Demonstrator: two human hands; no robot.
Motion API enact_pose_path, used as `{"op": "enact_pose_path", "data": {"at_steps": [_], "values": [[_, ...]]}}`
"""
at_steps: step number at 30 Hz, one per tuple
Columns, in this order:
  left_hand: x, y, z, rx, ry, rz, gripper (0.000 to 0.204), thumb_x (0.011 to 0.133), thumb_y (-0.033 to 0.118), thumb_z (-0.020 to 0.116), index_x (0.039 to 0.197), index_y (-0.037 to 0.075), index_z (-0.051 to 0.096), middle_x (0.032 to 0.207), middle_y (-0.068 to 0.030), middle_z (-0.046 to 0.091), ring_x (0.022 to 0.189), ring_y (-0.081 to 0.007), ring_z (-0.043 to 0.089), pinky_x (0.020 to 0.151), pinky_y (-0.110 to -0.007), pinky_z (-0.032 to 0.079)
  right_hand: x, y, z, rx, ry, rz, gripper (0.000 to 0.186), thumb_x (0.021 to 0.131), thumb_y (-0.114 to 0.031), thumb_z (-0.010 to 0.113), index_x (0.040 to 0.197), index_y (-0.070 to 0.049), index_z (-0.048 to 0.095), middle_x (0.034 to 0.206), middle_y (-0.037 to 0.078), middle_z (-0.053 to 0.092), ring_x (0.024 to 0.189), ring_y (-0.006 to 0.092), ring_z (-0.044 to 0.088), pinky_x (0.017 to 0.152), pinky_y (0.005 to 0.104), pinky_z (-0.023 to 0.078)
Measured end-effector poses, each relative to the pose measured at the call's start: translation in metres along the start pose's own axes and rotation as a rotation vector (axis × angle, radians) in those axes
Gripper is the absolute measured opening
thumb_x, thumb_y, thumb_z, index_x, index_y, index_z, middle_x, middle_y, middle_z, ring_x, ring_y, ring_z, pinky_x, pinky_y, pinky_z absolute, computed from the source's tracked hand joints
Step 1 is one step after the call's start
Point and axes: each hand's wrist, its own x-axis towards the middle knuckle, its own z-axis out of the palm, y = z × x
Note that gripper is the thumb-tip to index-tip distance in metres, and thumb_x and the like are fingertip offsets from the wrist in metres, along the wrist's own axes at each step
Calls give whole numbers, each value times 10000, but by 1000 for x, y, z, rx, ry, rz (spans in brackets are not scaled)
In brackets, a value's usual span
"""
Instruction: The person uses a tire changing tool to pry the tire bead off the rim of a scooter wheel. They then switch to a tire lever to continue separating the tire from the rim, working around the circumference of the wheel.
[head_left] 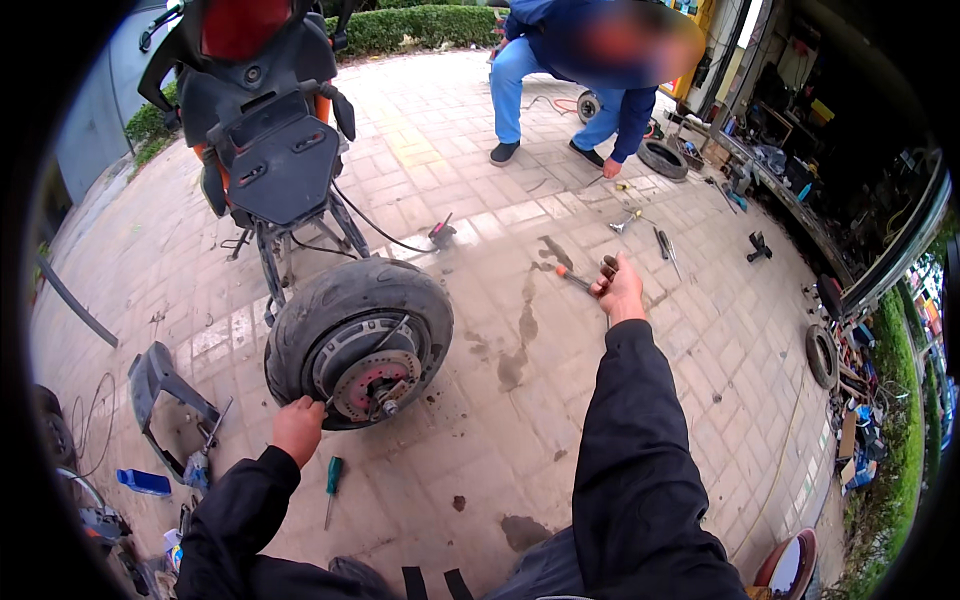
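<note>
Two hands, head view: your left hand (298, 425) is bunching its fingers at the near edge of the wheel (362, 343), grip impossible to tell; your right hand (618, 288) is holding an orange-tipped tool (571, 277). The wheel is standing below the motorbike's tail (275, 165); uneven pushing could be toppling it, knocking its brake disc (352, 388).
</note>
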Motion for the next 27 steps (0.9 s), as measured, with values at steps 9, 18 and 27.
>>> {"op": "enact_pose_path", "data": {"at_steps": [9, 18, 27], "values": [[11, 6, -1, 48, -206, -168, 159, 799, 217, 647, 786, 58, 652, 816, -145, 659, 747, -327, 659, 654, -426, 528, -10, -3, 22, -49, -42, -14, 308, 945, -366, 539, 1045, -76, 572, 839, 33, 515, 550, 146, 404, 472, 311, 341], [19, 1, 5, 60, -205, -141, 143, 781, 198, 626, 779, 62, 671, 799, -145, 660, 736, -329, 661, 634, -427, 531, -40, -41, 54, -538, -73, -574, 432, 865, -198, 649, 1220, 30, 556, 887, 69, 608, 592, 100, 502, 489, 268, 405], [20, 0, -1, 33, -233, -116, 151, 779, 152, 560, 773, 77, 691, 805, -143, 671, 736, -320, 671, 612, -427, 530, -73, -130, 135, -664, -84, -780, 447, 831, -135, 678, 1234, 17, 560, 799, 52, 595, 582, 110, 536, 455, 257, 412]]}}
